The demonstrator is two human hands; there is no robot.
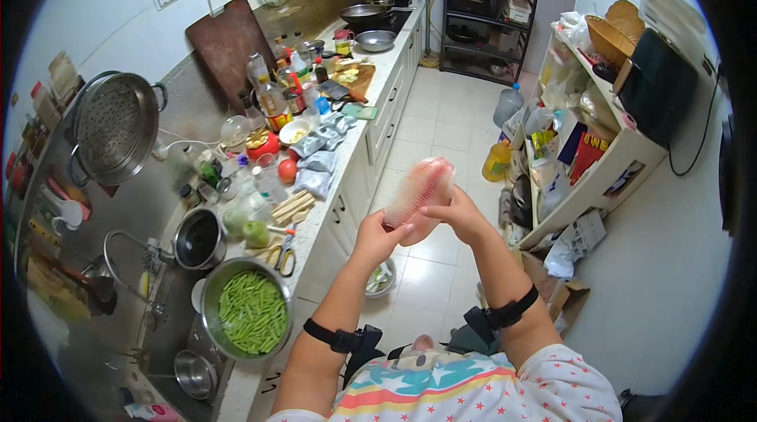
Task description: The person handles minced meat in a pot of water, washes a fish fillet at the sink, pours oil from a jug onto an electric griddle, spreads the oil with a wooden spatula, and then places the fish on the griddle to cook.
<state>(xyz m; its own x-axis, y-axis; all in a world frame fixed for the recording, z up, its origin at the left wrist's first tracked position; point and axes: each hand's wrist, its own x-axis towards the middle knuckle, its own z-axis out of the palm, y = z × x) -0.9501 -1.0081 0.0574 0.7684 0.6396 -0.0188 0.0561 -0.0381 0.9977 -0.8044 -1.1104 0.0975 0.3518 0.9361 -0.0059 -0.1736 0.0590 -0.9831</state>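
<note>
A pale pink fish fillet (421, 188), seemingly in clear plastic wrap, is held up in front of me above the floor. My left hand (378, 237) grips its lower left end, with the thumb on top. On the right edge, my right hand (462, 214) also has hold of it, thumb across the front. The fillet is tilted, its far end pointing up and right. To the left, on the counter's edge by the sink, a large metal pot (286, 304) holds cut green beans (253, 311). Scissors (286, 260) lie just beyond that pot.
Bottles, silver pouches (316, 171), a tomato (287, 171) and disposable chopsticks (294, 207) crowd the counter. A cleaver (335, 91) lies near a wooden cutting board (362, 80). A bowl (387, 286) stands on the floor below my hands. Loaded shelves (621, 150) line the right wall.
</note>
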